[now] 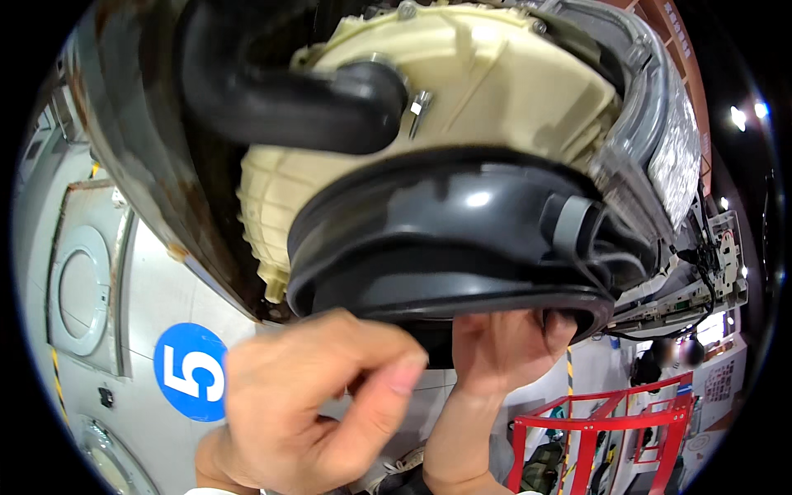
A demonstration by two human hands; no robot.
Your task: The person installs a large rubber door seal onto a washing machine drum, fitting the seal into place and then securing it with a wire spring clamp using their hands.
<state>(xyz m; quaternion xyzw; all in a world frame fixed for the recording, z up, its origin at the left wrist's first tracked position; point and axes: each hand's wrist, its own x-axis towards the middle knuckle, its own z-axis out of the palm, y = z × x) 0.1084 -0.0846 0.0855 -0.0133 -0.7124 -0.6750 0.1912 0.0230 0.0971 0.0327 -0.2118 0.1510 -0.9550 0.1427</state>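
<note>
Beyond the black gasket (pixel 445 216), pale floor (pixel 157 276) bears a blue disc (pixel 190 372).

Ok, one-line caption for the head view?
Right hand at the lower rim of a black gasket, left hand curled nearby, below a cream tub.

Over on the left there's a grey washing-machine front panel (pixel 91 206) with its pale round ring (pixel 101 285), a round blue floor marker (pixel 190 371) just beside it, yellow-and-black striped tape (pixel 59 384) on the pale tiled floor (pixel 153 280), and across at lower right, a red metal frame (pixel 598 423)!
</note>
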